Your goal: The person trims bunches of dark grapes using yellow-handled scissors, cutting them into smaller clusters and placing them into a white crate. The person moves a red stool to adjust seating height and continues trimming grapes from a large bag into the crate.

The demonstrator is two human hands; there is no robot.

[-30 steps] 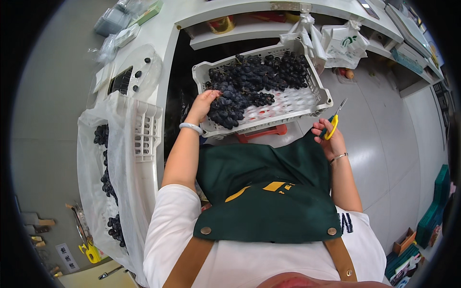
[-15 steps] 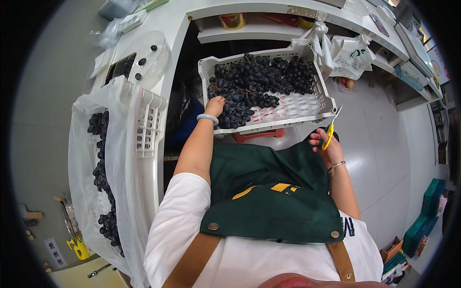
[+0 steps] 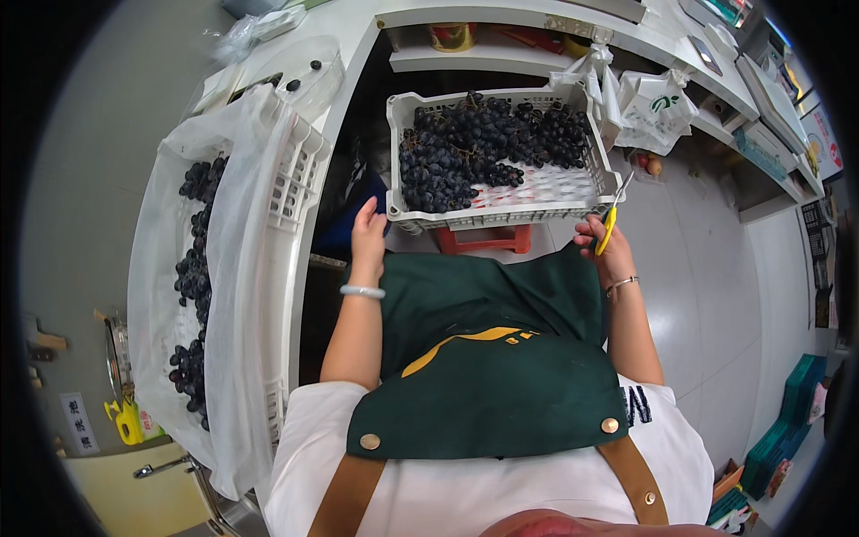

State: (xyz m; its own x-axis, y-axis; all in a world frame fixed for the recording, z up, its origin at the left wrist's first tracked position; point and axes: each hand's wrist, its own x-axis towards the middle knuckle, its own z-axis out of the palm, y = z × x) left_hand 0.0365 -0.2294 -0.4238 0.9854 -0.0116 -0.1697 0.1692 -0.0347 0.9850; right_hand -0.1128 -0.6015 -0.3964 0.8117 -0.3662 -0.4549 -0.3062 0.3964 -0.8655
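Note:
In front of me a white plastic crate (image 3: 501,219) holds many bunches of dark grapes (image 3: 483,143), heaped at its left and back. The lined floor shows at its front right. My left hand (image 3: 368,237) is at the crate's near left corner, its fingers stretched out and nothing seen in it; whether it touches the crate I cannot tell. Yellow-handled scissors (image 3: 606,234) rest in my right hand (image 3: 614,255), blades pointing up past the crate's near right corner. Part of that grip is hidden.
A red stool (image 3: 488,240) stands under the crate. On the left counter, another white crate (image 3: 291,188) with a sheer white liner (image 3: 237,268) holds more grapes. Behind it, loose grapes lie in a clear tub (image 3: 309,85). White plastic bags (image 3: 655,112) hang at the back right.
My left hand has left the grapes and moved left and toward me, its fingers straightening. My right hand has shifted slightly, still with the scissors. The view has turned a little.

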